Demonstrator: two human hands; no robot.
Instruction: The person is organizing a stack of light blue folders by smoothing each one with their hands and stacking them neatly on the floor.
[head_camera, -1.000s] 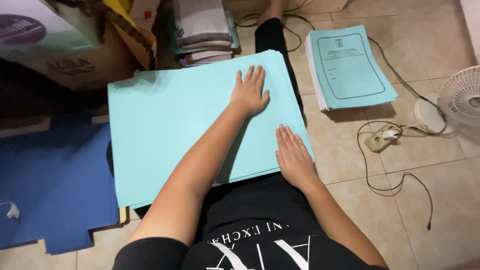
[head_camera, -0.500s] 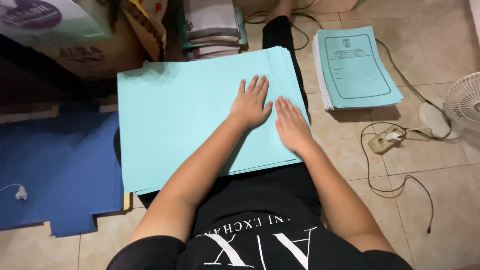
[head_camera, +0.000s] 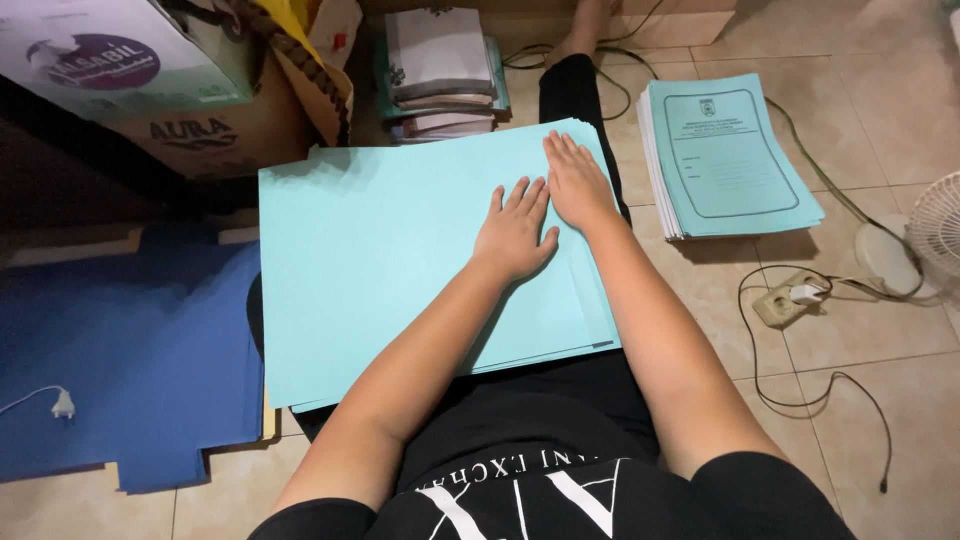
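A stack of large light-blue paper sheets (head_camera: 380, 250) lies across my lap. My left hand (head_camera: 515, 232) rests flat on the sheets right of their middle, fingers spread and pointing away from me. My right hand (head_camera: 575, 180) lies flat just beyond it near the stack's far right corner, fingers together. The two hands touch side by side. Neither hand grips anything.
A pile of printed blue-covered booklets (head_camera: 725, 155) sits on the tiled floor to the right. A power strip with cable (head_camera: 785, 298) and a white fan (head_camera: 935, 235) lie further right. Blue cardboard (head_camera: 120, 360), cardboard boxes (head_camera: 170, 90) and a pile of books (head_camera: 440, 70) are left and ahead.
My right hand slid forward from the stack's near right edge to its far right corner. My left hand drew back a little toward me, so the hands now lie together.
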